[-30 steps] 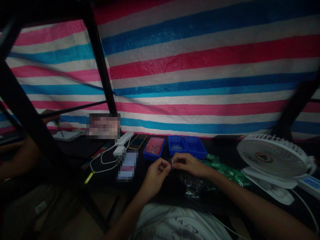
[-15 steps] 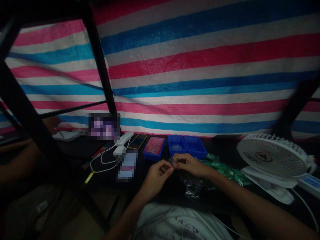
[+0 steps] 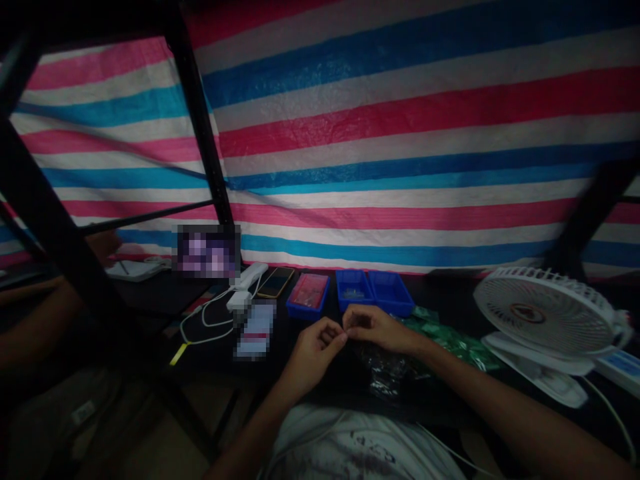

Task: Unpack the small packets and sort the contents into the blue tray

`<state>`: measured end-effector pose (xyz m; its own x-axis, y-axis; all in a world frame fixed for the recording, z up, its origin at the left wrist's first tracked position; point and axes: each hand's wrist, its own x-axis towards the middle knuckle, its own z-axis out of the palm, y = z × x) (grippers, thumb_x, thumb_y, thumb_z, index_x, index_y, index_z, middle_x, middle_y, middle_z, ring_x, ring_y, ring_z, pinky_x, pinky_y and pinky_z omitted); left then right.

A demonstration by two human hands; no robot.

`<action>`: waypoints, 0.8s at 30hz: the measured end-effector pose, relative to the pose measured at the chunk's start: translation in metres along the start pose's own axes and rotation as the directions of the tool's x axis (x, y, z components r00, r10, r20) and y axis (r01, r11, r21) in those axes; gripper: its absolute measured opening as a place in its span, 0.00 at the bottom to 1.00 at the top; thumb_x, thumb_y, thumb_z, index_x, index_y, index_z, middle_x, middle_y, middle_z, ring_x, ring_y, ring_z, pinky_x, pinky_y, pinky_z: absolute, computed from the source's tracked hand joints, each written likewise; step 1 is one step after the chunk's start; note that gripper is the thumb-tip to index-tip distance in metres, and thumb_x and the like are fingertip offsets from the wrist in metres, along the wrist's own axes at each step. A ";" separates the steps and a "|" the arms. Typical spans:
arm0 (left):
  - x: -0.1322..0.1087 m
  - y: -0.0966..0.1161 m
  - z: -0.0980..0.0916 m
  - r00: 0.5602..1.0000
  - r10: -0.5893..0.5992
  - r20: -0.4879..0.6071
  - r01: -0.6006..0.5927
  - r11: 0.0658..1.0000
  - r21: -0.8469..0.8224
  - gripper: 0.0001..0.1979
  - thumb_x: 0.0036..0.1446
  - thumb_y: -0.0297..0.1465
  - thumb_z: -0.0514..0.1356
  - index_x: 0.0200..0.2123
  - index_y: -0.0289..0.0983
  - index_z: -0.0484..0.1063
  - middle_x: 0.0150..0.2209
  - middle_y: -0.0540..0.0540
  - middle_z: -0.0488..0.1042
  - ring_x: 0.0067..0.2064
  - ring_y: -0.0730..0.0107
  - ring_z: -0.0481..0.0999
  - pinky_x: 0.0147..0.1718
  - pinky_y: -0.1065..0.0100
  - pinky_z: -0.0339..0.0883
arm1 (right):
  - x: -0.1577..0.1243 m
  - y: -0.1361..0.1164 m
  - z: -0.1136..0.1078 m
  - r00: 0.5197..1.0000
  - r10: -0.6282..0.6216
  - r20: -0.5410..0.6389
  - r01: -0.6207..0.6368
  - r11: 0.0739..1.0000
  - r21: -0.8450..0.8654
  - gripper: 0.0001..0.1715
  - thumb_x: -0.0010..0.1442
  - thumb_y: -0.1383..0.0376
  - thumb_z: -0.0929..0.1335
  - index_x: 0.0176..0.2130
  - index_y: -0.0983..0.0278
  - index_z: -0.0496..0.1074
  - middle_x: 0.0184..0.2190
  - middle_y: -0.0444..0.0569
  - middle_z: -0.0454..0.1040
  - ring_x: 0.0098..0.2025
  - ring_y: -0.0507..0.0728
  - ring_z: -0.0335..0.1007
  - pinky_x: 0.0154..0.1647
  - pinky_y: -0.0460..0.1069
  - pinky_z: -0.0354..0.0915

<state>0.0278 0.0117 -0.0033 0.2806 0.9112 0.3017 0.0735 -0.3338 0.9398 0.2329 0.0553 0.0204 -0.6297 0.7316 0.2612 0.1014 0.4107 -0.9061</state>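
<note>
My left hand [image 3: 314,355] and my right hand [image 3: 375,330] meet above the dark tabletop [image 3: 320,373]. Their fingertips pinch a small dark piece [image 3: 347,327], mostly hidden and too small to name. Just below my right hand lies a crumpled transparent plastic bag [image 3: 387,373]. Green foil packets [image 3: 450,345] spread out to the right of it. Beyond my hands stand a red tray [image 3: 309,297] and a pair of blue plastic trays [image 3: 373,293], with small items in them.
A phone [image 3: 275,283], white charger [image 3: 239,301] and cables lie at the back left. A white fan [image 3: 545,312] stands to the right, near a power strip [image 3: 620,371]. A co-worker's arm [image 3: 40,320] lies beyond a black metal frame [image 3: 60,240]. A striped tarp [image 3: 400,167] hangs behind.
My hands have shifted slightly, and the dark piece now shows less between my fingertips. The co-worker's hand at the far left has moved a little.
</note>
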 end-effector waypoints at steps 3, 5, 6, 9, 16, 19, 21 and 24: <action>0.000 0.000 -0.001 1.000 0.000 -0.007 0.000 1.000 -0.007 0.13 0.60 0.41 0.65 0.35 0.36 0.75 0.31 0.49 0.74 0.31 0.71 0.69 0.32 0.72 0.62 | 0.001 0.000 0.000 0.999 0.033 -0.014 -0.033 0.999 -0.024 0.21 0.63 0.50 0.71 0.31 0.65 0.72 0.28 0.43 0.69 0.32 0.54 0.64 0.35 0.48 0.60; 0.000 0.000 -0.001 1.000 0.003 -0.005 -0.003 1.000 -0.008 0.13 0.60 0.41 0.64 0.36 0.36 0.75 0.32 0.49 0.74 0.32 0.71 0.69 0.33 0.72 0.63 | 0.001 0.001 0.000 0.998 0.052 -0.020 -0.052 0.998 -0.028 0.22 0.64 0.50 0.69 0.30 0.65 0.72 0.26 0.43 0.68 0.31 0.53 0.63 0.34 0.47 0.59; 0.000 0.000 -0.001 1.000 0.006 -0.003 -0.006 1.000 -0.007 0.12 0.60 0.41 0.64 0.36 0.36 0.75 0.32 0.48 0.74 0.32 0.71 0.69 0.33 0.71 0.63 | 0.001 0.002 0.000 0.998 0.058 -0.020 -0.059 0.998 -0.026 0.22 0.64 0.51 0.69 0.30 0.65 0.72 0.26 0.43 0.68 0.31 0.53 0.63 0.34 0.48 0.59; 0.000 0.001 -0.001 1.000 0.012 0.002 -0.012 1.000 -0.003 0.12 0.61 0.41 0.63 0.36 0.36 0.75 0.32 0.48 0.74 0.33 0.70 0.70 0.33 0.71 0.63 | 0.000 0.003 0.000 0.997 0.075 -0.012 -0.075 0.997 -0.016 0.21 0.64 0.51 0.69 0.30 0.65 0.73 0.27 0.43 0.68 0.31 0.53 0.63 0.34 0.48 0.59; 0.000 0.001 -0.001 1.000 0.005 -0.003 -0.005 1.000 -0.022 0.12 0.61 0.40 0.63 0.35 0.37 0.74 0.32 0.49 0.75 0.32 0.70 0.71 0.33 0.71 0.63 | -0.001 0.003 0.001 0.996 0.068 0.052 -0.067 0.997 -0.025 0.23 0.66 0.48 0.68 0.35 0.66 0.75 0.29 0.44 0.71 0.32 0.54 0.65 0.35 0.47 0.61; 0.000 0.003 -0.001 1.000 0.006 -0.020 -0.006 1.000 -0.026 0.11 0.61 0.39 0.63 0.36 0.37 0.74 0.32 0.49 0.74 0.32 0.71 0.70 0.32 0.71 0.63 | -0.002 0.003 0.001 0.997 0.051 0.062 -0.049 0.998 -0.033 0.23 0.66 0.49 0.68 0.35 0.66 0.76 0.30 0.45 0.72 0.33 0.54 0.66 0.36 0.47 0.62; 0.000 0.004 -0.001 1.000 0.015 -0.012 -0.016 0.999 -0.032 0.10 0.62 0.38 0.63 0.37 0.37 0.74 0.32 0.49 0.74 0.32 0.71 0.70 0.33 0.71 0.64 | -0.002 0.001 0.001 0.996 0.041 0.079 -0.038 0.998 -0.040 0.22 0.67 0.50 0.68 0.36 0.66 0.76 0.31 0.46 0.73 0.34 0.54 0.67 0.38 0.48 0.62; 0.000 0.003 -0.001 1.000 0.018 0.006 -0.018 0.999 -0.037 0.08 0.63 0.36 0.62 0.37 0.37 0.73 0.32 0.49 0.73 0.32 0.71 0.70 0.33 0.71 0.64 | -0.002 -0.002 0.001 0.998 0.015 0.067 -0.012 0.998 -0.056 0.19 0.67 0.52 0.68 0.39 0.65 0.76 0.35 0.47 0.74 0.37 0.55 0.68 0.40 0.49 0.63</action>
<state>0.0271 0.0108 -0.0006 0.2876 0.9035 0.3178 0.0327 -0.3409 0.9395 0.2328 0.0526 0.0213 -0.6785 0.6995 0.2243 0.1517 0.4321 -0.8890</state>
